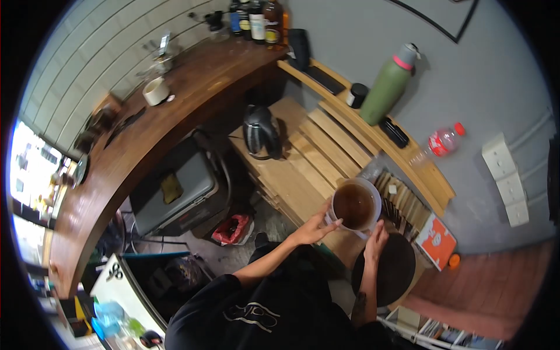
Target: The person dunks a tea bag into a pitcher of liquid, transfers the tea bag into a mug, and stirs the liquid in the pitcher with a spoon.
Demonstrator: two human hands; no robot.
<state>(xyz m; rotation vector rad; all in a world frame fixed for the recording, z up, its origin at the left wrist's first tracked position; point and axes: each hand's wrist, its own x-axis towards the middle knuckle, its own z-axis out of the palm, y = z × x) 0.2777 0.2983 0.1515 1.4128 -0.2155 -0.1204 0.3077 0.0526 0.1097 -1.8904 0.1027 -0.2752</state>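
Observation:
A clear plastic jug with brown liquid in it is held between my two hands, seen from above. My left hand closes on its left side, with the thumb near the rim. My right hand is at the lower right of the jug, fingers curled by what looks like its handle; part of the grip is hidden. Under my right forearm lies a round dark seat. A black electric kettle stands on the slatted wooden bench beyond my left hand.
Along the wall, a narrow ledge holds a green bottle, a plastic bottle and a small jar. A curved wooden counter carries a white mug. A grey case and a red-lined bin stand left.

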